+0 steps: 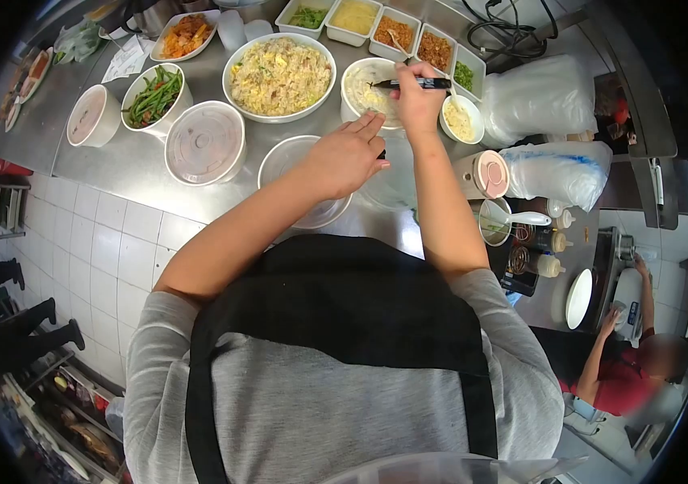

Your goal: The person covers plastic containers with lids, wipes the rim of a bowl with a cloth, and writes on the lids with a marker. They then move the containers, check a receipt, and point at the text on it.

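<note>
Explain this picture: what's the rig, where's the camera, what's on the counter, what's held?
No machine here: just a person's bare hands. The one picture comes from a head-worn camera looking forward and down. The right hand holds a black marker pen over a round white tub; the left hand reaches towards it, a small black piece at its fingers. The steel counter also bears a white bowl of fried rice and a white tub of green beans.

Rice bowl: white
Beans, left of rice bowl: green
Marker, right of rice bowl: black, pale markings
Apron, below rice bowl: black
Tiles, lower left: white, grey grid
</note>
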A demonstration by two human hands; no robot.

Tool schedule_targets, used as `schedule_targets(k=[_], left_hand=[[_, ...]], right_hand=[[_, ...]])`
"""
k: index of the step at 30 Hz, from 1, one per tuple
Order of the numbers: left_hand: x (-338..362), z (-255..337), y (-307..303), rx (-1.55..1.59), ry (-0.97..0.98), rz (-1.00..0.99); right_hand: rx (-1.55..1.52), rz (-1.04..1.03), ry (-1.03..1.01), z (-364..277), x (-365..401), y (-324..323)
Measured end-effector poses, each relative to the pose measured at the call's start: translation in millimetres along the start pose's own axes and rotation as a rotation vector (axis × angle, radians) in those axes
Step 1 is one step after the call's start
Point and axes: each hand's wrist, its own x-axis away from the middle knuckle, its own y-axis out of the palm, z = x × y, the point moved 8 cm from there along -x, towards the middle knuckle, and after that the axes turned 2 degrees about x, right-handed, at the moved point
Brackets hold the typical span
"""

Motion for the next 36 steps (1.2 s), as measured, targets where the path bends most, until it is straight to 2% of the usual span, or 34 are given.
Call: schedule_targets(k=[2,6,9,12,14,15,16,18,20,21,23,26,27,30,31,33,36], left_hand=[[0.5,-0.1,-0.1,0.013,0.001,0.002],[0.0,0.5,-0.5,0.012,0.002,0.007],[0.2,0.1,-0.3,0.011,-0.001,0.000],[-0.5,-0.3,-0.1,0.012,-0.003,0.000],[0.1,0.5,-2.3,0.008,-0.011,0.011],[1.9,-3.0,-6.7,0.127,-0.033,0.042],[3.3,-9.7,-13.3,0.243,-0.058,0.074],[12.8,-23.6,-41.7,0.386,-0.102,0.158],[42.8,-40.6,-82.6,0.442,-0.139,0.249],[65.0,-51.0,-90.8,0.372,-0.160,0.313],[102.8,-64.8,-107.2,0.226,-0.189,0.438],[159.1,-88.0,-63.6,0.464,-0.828,0.336],[170.5,-84.8,-46.7,0.518,-0.850,0.409],[186.2,-76.6,-8.7,0.731,-0.946,0.446],[188.3,-72.0,-4.4,0.699,-0.951,0.435],[191.7,-73.6,8.9,0.865,-0.926,0.516],[195.8,-69.6,23.0,1.180,-0.959,0.557]], right_hand=[[-0.047,0.082,-0.013,0.1,0.2,-8.8],[0.053,0.025,-0.014,-2.3,0.7,-4.4],[-0.007,0.012,0.005,-0.1,0.8,-6.6],[0.023,0.084,-0.028,1.0,-0.7,-10.3],[0.119,0.128,-0.157,13.2,-10.3,-17.6],[0.165,0.147,-0.218,17.1,-11.8,-22.1],[0.062,0.172,-0.198,10.5,-10.1,-27.2],[-0.306,0.195,0.139,8.6,5.0,-36.1],[-0.546,0.076,0.101,-7.7,12.9,-37.3],[-0.671,-0.060,0.072,-11.1,18.6,-33.1],[-0.690,-0.131,0.109,-19.0,48.0,-15.0],[-0.692,-0.258,0.196,-25.1,107.4,29.8],[-0.671,-0.301,0.187,-24.0,121.5,44.8],[-0.595,-0.400,0.172,-12.8,151.7,66.5],[-0.560,-0.421,0.172,-7.9,152.4,69.5],[-0.512,-0.421,0.133,-11.1,148.9,72.0],[-0.709,-0.460,0.242,2.2,140.0,73.6]])
